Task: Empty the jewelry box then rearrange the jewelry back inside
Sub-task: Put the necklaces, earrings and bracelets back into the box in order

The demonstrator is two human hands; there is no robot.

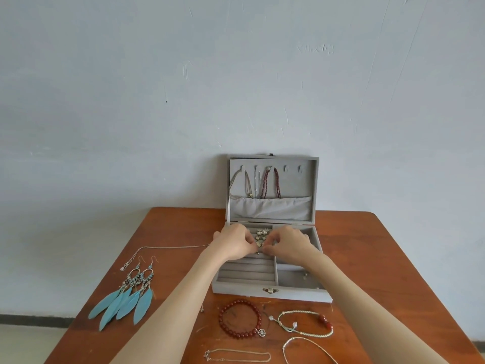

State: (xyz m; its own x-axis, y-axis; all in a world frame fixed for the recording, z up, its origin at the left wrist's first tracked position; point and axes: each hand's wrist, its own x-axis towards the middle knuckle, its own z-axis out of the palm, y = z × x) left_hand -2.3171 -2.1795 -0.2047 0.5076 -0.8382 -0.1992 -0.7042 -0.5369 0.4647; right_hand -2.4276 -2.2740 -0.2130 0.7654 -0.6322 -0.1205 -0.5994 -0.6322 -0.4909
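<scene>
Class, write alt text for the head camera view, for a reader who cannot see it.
Two hands, left and right, pinch small earrings over an open grey jewelry box on a wooden table. Feather earrings and a red bead bracelet lie outside.

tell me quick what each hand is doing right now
Left hand: fingers curled, pinching a small piece over the ring rolls.
Right hand: likewise.
</scene>
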